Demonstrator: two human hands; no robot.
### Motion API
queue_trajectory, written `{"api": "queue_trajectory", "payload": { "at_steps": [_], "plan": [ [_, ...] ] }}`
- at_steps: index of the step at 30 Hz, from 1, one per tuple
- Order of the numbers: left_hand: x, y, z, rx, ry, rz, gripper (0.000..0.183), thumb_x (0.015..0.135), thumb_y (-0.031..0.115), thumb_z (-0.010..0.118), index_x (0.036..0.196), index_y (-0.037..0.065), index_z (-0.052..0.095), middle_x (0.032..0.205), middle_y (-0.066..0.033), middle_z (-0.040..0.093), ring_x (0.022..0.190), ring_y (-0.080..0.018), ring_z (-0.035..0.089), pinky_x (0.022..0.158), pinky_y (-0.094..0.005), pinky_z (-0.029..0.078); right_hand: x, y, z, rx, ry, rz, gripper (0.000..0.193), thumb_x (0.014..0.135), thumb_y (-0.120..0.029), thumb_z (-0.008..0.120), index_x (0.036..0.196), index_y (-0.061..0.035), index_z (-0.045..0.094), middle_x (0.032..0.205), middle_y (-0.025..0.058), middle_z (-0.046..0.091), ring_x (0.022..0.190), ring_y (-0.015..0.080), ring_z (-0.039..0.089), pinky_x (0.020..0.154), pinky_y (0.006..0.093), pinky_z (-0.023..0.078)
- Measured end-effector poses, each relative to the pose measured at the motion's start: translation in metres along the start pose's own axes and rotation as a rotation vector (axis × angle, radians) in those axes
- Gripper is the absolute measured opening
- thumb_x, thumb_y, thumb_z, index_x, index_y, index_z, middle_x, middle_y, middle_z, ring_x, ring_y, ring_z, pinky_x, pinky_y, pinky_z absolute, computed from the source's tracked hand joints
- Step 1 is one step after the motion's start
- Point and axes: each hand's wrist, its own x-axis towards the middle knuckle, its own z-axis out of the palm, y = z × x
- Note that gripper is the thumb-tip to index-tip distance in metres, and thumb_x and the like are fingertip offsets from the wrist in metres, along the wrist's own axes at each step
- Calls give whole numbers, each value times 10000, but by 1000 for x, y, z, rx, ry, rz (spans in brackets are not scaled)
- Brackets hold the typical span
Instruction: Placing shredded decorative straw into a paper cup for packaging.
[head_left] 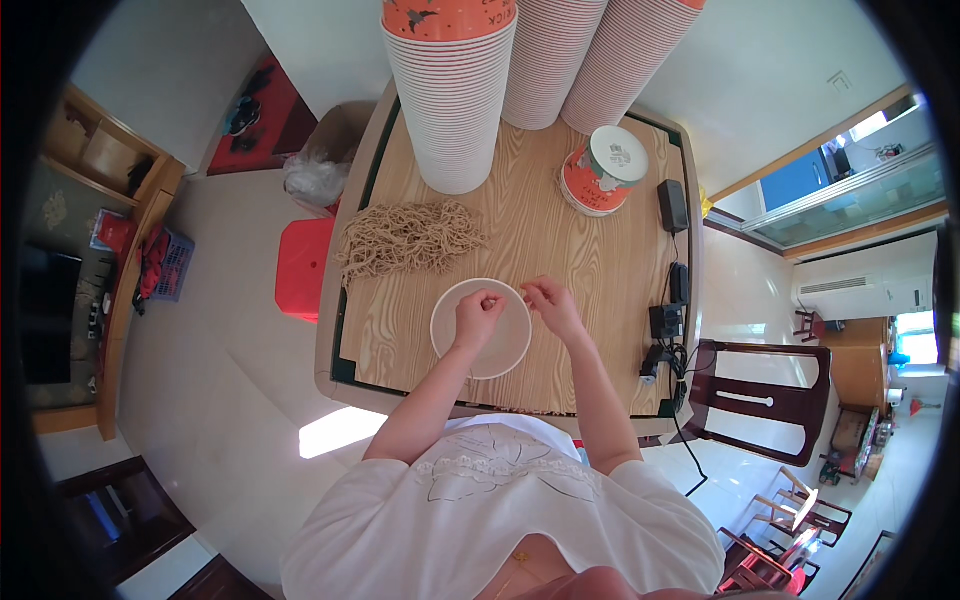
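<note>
A white paper bucket (pixel 500 365) stands near the table's front edge, with its round mouth facing up. My left hand (pixel 480 317) is over its mouth, fingers closed in a pinch. At the bucket's upper right rim, my right hand (pixel 552 305) has its fingertips pinched together. Whatever lies between the fingers of either hand is too small to make out. Left of the bucket and farther back lies a loose heap of tan cords (pixel 410 238); neither hand touches it.
Tall stacks of nested paper buckets (pixel 445 110) rise at the back. Orange buckets with a round-topped tub (pixel 618 157) sit at the back right. Black power adapters (pixel 666 322) with cables line the table's right edge. A red stool (pixel 305 268) and a dark chair (pixel 765 402) flank the table.
</note>
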Motion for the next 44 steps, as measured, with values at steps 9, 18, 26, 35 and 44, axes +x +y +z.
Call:
{"api": "queue_trajectory", "payload": {
  "at_steps": [9,18,26,35,44],
  "plan": [
    [1,1,3,-47,17,5,108,710,116,659,743,19,626,558,7,520,516,-67,454,478,-228,378,3,-8,0,154,-160,25,189,847,-92,508,996,-16,596,814,15,598,718,80,532,642,218,434],
    [-2,10,4,-67,17,-26,104,717,115,648,750,19,623,558,5,526,533,-60,458,504,-214,385,9,-6,1,73,-207,48,128,830,-85,532,912,1,579,776,12,585,704,81,525,635,212,430],
    [-15,56,-19,561,101,518,227,695,62,593,915,109,564,910,-86,530,765,-292,568,646,-390,467,9,5,-1,19,-121,-45,89,840,-78,506,864,3,535,730,53,582,688,112,559,621,240,458],
    [-5,32,-19,734,-196,351,82,705,157,608,751,89,604,796,-80,590,673,-286,584,601,-388,476,1,-20,2,-72,-5,-36,73,838,-62,506,869,3,517,696,45,565,650,103,548,601,234,456],
    [-2,26,-23,136,-548,114,149,698,145,661,800,39,639,734,-76,639,662,-170,602,613,-278,467,-10,-16,4,-231,-33,-33,62,783,-32,552,829,7,571,671,41,577,619,92,545,572,237,455]
  ]
}}
